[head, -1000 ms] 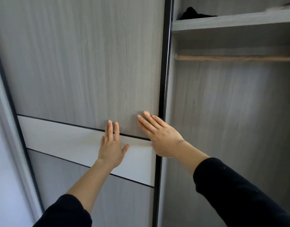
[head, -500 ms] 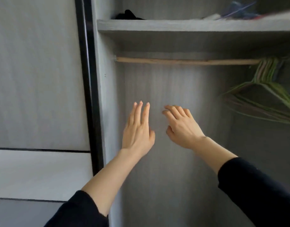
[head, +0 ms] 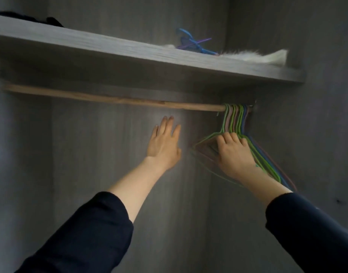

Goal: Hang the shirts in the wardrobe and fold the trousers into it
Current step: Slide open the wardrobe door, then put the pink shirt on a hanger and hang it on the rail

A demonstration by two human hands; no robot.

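I am looking into the open grey wardrobe. A wooden rail (head: 110,99) runs across it under a shelf. A bunch of several thin green, pink and blue hangers (head: 235,119) hangs at the rail's right end. My right hand (head: 234,156) is on the hangers just below their necks, with its fingers curled over the wires. My left hand (head: 163,146) is raised below the middle of the rail, fingers straight, holding nothing. No shirts or trousers are in view.
The grey shelf (head: 130,50) above the rail carries loose blue and purple hangers (head: 192,43), a white furry item (head: 257,57) at the right and a dark cloth (head: 41,20) at the far left. The wardrobe's side wall stands just right of the hangers.
Both hands left the sliding door and my view swung right into the wardrobe. My right hand reached up to the hanger bunch and took hold of it; my left hand rose beside it.
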